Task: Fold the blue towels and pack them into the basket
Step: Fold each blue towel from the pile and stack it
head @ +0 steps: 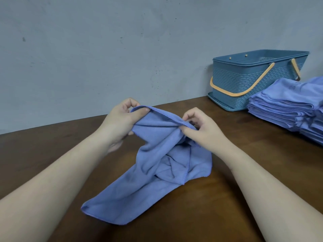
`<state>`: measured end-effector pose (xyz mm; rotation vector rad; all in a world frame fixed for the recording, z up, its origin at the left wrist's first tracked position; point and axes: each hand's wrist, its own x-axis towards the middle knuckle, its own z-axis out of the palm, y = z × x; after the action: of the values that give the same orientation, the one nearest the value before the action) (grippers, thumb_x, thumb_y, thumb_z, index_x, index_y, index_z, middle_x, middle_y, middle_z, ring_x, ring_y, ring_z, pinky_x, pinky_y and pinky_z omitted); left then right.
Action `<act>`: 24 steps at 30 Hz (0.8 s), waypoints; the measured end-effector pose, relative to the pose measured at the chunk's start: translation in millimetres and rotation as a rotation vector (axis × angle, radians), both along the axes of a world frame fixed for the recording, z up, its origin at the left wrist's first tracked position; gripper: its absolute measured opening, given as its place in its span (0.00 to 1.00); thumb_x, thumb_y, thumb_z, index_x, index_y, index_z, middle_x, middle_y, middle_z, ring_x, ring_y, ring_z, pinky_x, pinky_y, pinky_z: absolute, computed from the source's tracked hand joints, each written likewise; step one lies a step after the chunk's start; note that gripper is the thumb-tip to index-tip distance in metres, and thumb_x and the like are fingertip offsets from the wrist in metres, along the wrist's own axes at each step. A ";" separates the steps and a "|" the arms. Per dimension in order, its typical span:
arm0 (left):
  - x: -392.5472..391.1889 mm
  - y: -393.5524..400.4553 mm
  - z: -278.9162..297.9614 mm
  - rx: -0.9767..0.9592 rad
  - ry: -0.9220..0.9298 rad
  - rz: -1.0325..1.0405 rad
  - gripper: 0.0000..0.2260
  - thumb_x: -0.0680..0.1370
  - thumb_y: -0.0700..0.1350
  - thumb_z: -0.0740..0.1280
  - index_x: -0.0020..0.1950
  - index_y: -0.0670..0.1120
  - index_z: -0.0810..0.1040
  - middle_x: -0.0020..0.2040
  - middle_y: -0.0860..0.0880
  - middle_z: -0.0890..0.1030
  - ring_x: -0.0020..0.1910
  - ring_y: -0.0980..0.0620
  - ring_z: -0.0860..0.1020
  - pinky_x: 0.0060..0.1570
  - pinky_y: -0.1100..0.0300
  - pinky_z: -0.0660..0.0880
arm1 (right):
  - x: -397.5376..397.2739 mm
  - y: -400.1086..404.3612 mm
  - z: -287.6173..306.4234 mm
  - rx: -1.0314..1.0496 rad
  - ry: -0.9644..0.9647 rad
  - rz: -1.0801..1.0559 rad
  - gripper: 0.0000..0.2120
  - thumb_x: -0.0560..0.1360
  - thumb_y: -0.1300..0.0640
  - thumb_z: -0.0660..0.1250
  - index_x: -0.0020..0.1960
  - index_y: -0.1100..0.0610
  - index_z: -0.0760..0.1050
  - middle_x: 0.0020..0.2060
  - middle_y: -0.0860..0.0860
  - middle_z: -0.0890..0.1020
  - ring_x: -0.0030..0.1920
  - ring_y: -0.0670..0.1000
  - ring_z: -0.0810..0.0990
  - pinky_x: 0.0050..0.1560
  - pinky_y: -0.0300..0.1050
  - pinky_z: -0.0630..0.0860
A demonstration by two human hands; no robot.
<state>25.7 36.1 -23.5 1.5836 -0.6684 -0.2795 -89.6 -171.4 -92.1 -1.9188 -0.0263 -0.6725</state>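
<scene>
A crumpled blue towel (150, 173) hangs from both hands over the middle of the brown table, its lower part trailing on the wood toward me. My left hand (120, 121) pinches the towel's upper hemmed edge at the left. My right hand (201, 127) pinches the same edge further right, where the cloth bunches. A blue woven-pattern basket (232, 81) with orange handles stands at the back right against the wall; its inside is mostly hidden from this angle. A pile of blue towels (290, 103) lies beside it at the right edge.
The brown wooden table (61, 147) runs up to a grey wall (104, 49) behind. The basket sits on a blue perforated tray (220, 102). The towel pile reaches out of view on the right.
</scene>
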 end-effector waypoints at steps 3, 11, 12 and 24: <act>3.1 11.7 0.6 -0.038 0.075 0.013 0.10 0.80 0.40 0.68 0.41 0.47 0.70 0.28 0.51 0.70 0.21 0.57 0.63 0.18 0.67 0.58 | 2.9 -3.7 -3.4 0.005 -0.002 -0.014 0.07 0.78 0.65 0.68 0.49 0.53 0.78 0.44 0.46 0.84 0.44 0.57 0.81 0.48 0.49 0.76; 23.0 44.3 2.0 -0.043 0.133 0.061 0.08 0.74 0.45 0.75 0.41 0.49 0.76 0.32 0.51 0.75 0.27 0.56 0.71 0.27 0.63 0.66 | 6.2 -14.3 -5.4 0.068 0.031 -0.113 0.13 0.76 0.68 0.67 0.49 0.50 0.78 0.38 0.47 0.83 0.39 0.45 0.77 0.45 0.41 0.73; 27.8 45.9 1.5 -0.058 0.134 0.070 0.08 0.73 0.47 0.76 0.43 0.50 0.78 0.36 0.50 0.78 0.32 0.55 0.75 0.32 0.60 0.69 | 7.5 -16.8 -6.9 0.067 0.066 -0.120 0.14 0.74 0.66 0.67 0.50 0.48 0.77 0.37 0.47 0.82 0.39 0.46 0.77 0.45 0.44 0.72; 106.9 5.1 -23.7 -0.152 0.162 0.274 0.07 0.81 0.49 0.68 0.54 0.46 0.77 0.49 0.44 0.83 0.46 0.48 0.82 0.47 0.53 0.78 | 49.6 -52.0 -4.2 0.389 0.004 -0.237 0.14 0.77 0.66 0.70 0.57 0.51 0.74 0.41 0.48 0.83 0.41 0.47 0.81 0.42 0.42 0.76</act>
<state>132.6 41.2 -47.2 1.4677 -0.3340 -0.1475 -40.0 -223.3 -96.3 -1.5597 0.3172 -0.7683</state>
